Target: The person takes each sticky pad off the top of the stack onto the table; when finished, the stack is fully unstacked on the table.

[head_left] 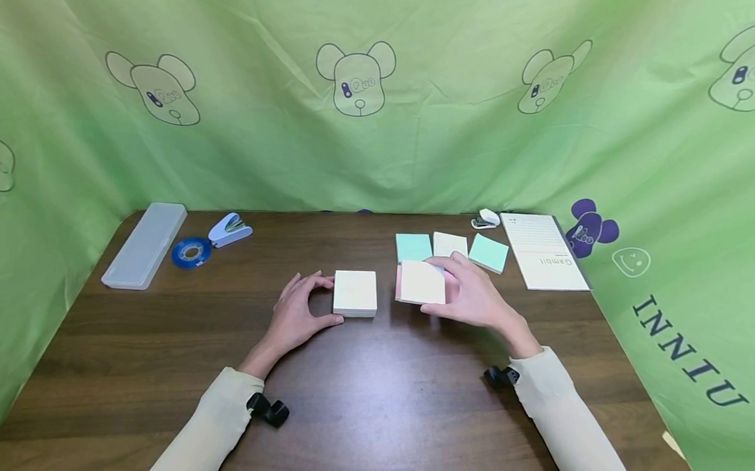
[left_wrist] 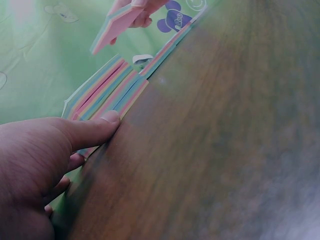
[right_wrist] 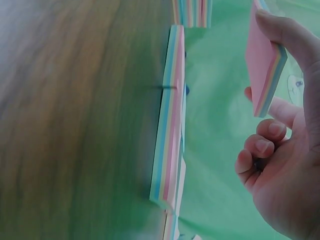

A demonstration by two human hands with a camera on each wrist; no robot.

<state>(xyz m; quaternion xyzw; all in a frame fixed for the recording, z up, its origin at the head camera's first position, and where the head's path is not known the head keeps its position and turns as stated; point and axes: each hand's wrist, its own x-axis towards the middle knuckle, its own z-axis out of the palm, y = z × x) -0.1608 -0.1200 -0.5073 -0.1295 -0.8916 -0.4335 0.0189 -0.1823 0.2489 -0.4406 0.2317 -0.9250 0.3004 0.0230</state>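
Note:
A tall stack of sticky note pads [head_left: 355,293], white on top with many-coloured edges, sits mid-table. My left hand [head_left: 298,313] holds its left side, the thumb at the near corner and the fingers farther back. In the left wrist view the thumb [left_wrist: 95,131] touches the layered edge. To the right, my right hand [head_left: 475,298] pinches a sticky note pad [head_left: 422,283] between thumb and fingers, lifted off the table. Its underside is pink, as the right wrist view shows. Below it lies a pink-topped pad [head_left: 398,285], mostly hidden.
Behind the right hand lie a teal pad [head_left: 413,246], a white pad [head_left: 450,243] and another teal pad [head_left: 488,252]. A white stapler [head_left: 486,219] and a notebook [head_left: 545,251] are farther right. At left are a plastic case [head_left: 145,245], blue tape roll [head_left: 191,252] and blue stapler [head_left: 229,230].

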